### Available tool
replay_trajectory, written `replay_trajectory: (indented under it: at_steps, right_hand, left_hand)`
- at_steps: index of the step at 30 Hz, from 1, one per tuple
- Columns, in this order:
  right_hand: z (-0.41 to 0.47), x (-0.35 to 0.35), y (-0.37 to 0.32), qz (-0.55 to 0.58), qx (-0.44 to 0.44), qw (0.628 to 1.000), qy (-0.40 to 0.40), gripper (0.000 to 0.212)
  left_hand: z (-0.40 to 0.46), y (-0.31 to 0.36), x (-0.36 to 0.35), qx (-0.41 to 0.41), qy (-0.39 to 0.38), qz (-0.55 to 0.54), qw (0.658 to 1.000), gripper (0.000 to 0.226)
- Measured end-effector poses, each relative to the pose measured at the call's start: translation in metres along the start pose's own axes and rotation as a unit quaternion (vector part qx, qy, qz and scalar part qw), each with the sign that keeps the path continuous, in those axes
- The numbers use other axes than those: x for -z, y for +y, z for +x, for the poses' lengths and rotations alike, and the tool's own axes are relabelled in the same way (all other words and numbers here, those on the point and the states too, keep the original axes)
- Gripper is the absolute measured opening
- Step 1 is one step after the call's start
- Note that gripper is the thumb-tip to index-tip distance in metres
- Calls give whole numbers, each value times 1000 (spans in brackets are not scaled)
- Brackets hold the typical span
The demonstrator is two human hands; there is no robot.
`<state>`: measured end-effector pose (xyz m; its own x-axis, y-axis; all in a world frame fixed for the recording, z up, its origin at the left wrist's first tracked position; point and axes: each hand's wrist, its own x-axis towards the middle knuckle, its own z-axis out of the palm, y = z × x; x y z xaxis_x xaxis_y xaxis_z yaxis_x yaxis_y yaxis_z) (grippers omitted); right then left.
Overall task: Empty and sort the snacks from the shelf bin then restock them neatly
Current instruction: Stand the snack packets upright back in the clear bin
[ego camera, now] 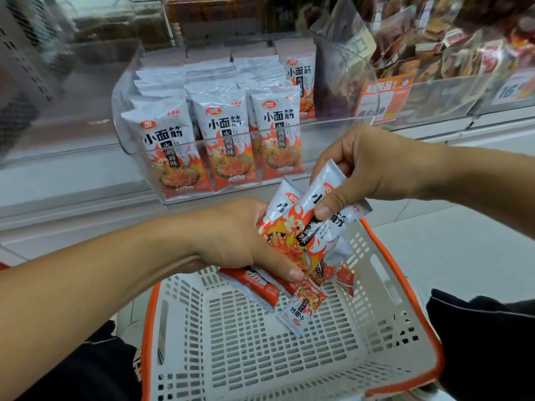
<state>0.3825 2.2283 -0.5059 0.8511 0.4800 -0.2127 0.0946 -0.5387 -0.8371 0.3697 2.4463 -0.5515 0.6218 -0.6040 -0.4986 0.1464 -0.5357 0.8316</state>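
A clear plastic shelf bin (333, 123) holds several upright white-and-red snack packets (223, 134) in rows. Just below it, over a basket, my left hand (231, 241) grips the lower end of a small bundle of the same packets (298, 235). My right hand (370, 172) pinches the upper part of the front packet of that bundle between thumb and fingers. A few more packets (301, 311) lie loose in the far end of the white basket (260, 357) with its orange rim.
To the right stands another clear bin with brown snack bags (434, 39) and orange price tags (382, 96). The white shelf ledge (72, 204) runs along the left. Dark trouser legs flank the basket on both sides.
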Motion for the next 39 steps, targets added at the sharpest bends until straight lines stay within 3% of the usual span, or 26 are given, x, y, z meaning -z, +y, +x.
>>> replay_trajectory:
  at_steps: [4,8,10,13,15,19,23,32,39]
  right_hand:
    - [-2,-9,0,8,26,999,39,21]
    - [-1,-28,1,-27,72,993,91,44]
    - [1,-23,3,-16,63,993,100,39]
    - [-3,-16,4,-10,8,1000,17,37]
    - [-6,-19,7,14,3,999,-42,19]
    - [0,-19,14,41,3,999,-24,13]
    - [3,-9,21,48,-26,998,-25,16]
    - [1,-4,15,26,-28,996,-83,35]
    - [-5,9,18,26,-24,992,-123,37]
  left_hand:
    - [-2,2,-12,-19,0,-58,998,11]
    - [0,-1,-16,-20,54,-51,997,25]
    - [0,-3,-13,-12,80,-44,996,30]
    - [-2,-1,-12,-6,95,-33,995,30]
    - [-3,-2,-14,-3,99,-30,995,30]
    - [-5,-1,-18,19,83,-20,996,39]
    - [-8,1,-16,34,32,-8,999,30]
    - [-4,0,-12,-26,11,16,999,21]
    - [8,3,-14,-31,123,39,991,32]
